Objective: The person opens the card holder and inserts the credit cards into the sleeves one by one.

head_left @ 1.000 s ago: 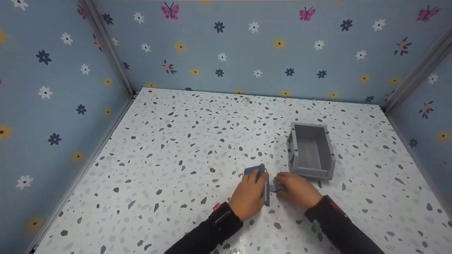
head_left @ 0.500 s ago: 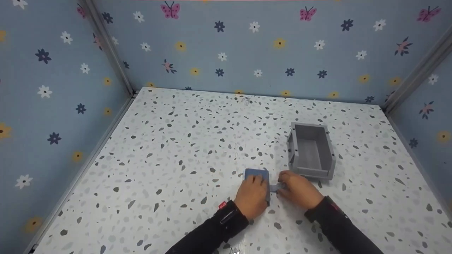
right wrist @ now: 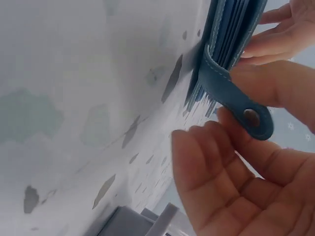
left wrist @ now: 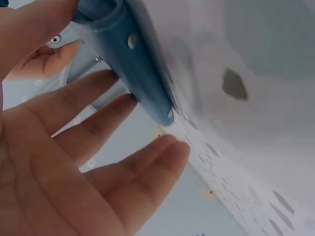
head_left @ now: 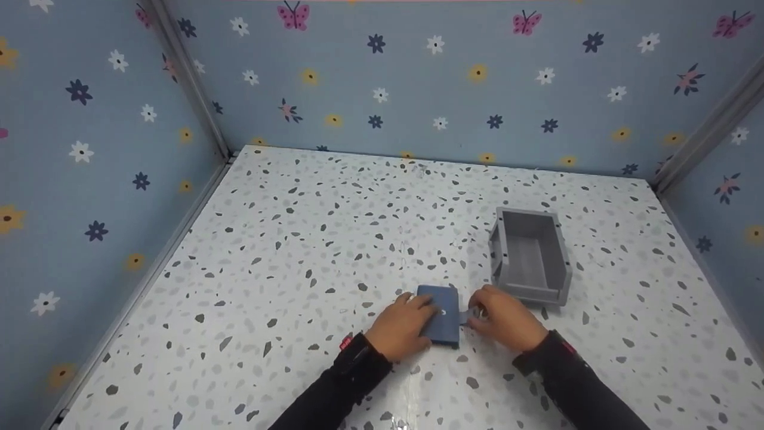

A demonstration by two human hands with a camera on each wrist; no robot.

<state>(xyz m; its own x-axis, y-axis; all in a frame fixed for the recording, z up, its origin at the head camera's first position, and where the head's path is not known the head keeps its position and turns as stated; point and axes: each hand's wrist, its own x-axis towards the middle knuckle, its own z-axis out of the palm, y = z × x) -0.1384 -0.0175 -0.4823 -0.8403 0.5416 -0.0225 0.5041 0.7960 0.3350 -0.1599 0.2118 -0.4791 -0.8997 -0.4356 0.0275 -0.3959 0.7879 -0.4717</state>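
A blue leather card holder (head_left: 444,319) lies flat on the speckled table, a small snap stud showing on its top. Its strap (right wrist: 224,88), with a snap hole near the rounded end, sticks out on the right side. My right hand (head_left: 507,319) pinches this strap between thumb and forefinger, the other fingers bent below. My left hand (head_left: 399,328) is at the holder's left side, its loosely extended fingertips touching the rounded spine in the left wrist view. Layered inner leaves (right wrist: 238,29) show at the holder's strap side in the right wrist view.
Just beyond my right hand stands a grey plastic bin (head_left: 531,292) with nothing visible inside. Blue walls (head_left: 412,77) patterned with flowers and butterflies enclose the table (head_left: 286,251) at the back and both sides.
The card holder, partly raised under my left hand a second ago, now lies flat. My left hand has slid left, uncovering its top. My right hand has kept hold of the strap.
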